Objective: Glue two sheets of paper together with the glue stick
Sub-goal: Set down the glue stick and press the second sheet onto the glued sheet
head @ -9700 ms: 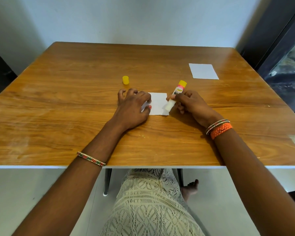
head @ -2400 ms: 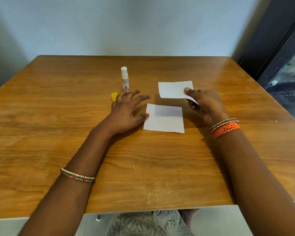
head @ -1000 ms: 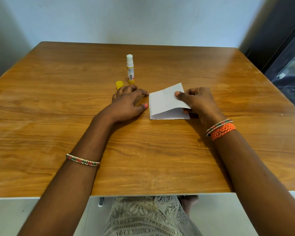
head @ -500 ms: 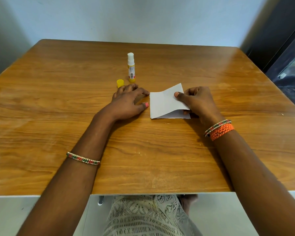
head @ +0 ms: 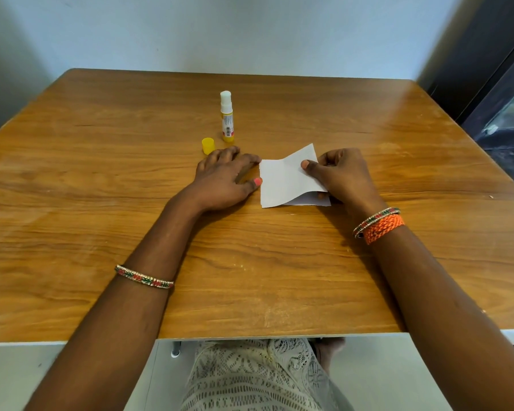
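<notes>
Paper sheets meet mid-table: the top sheet (head: 282, 176), pinched by the right hand (head: 339, 173), curves down onto the bottom sheet (head: 312, 200); left hand (head: 226, 179) rests flat beside, fingers spread; joining step, I judge; next, press flat; glue stick (head: 226, 117) stands uncapped behind.

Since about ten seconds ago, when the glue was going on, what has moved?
The right hand let go of the glue stick, now standing uncapped at the back, fetched the second sheet from the far right and is lowering it onto the glued sheet, left edges down, right side pinched up. The left hand stays flat beside the paper; the yellow cap lies behind it.
</notes>
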`<action>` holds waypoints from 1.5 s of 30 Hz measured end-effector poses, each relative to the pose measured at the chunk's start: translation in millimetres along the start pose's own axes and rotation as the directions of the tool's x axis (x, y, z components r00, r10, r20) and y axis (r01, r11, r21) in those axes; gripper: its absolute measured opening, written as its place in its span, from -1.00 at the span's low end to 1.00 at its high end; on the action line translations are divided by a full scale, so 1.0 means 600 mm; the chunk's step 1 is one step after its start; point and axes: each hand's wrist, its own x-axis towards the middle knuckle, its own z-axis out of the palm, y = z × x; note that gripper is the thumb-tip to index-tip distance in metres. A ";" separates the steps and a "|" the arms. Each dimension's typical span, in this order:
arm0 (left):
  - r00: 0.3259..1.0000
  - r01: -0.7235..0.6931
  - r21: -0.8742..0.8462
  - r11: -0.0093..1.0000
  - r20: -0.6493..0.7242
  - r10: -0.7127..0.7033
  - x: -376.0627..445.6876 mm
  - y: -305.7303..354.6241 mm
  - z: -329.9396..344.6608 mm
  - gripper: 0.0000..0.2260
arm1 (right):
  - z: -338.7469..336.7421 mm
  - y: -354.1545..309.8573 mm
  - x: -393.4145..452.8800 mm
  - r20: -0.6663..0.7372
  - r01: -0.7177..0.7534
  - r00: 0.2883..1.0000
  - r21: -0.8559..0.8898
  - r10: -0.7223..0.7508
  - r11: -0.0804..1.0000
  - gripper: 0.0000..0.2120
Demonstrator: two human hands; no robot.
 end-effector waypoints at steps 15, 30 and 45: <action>0.999 0.026 0.000 1.000 0.031 -0.026 0.003 0.004 -0.002 -0.53 | 0.005 0.002 0.000 -0.039 0.011 0.999 -0.050 -0.013 0.999 -0.78; 0.998 0.045 -0.018 0.999 0.045 -0.044 0.005 0.006 -0.003 -0.53 | 0.008 0.008 0.005 -0.059 0.023 0.998 -0.063 -0.027 0.998 -0.77; 0.997 0.053 -0.030 0.998 0.054 -0.052 0.007 0.005 -0.002 -0.53 | 0.010 0.009 0.007 -0.060 0.017 0.998 -0.088 -0.023 0.996 -0.77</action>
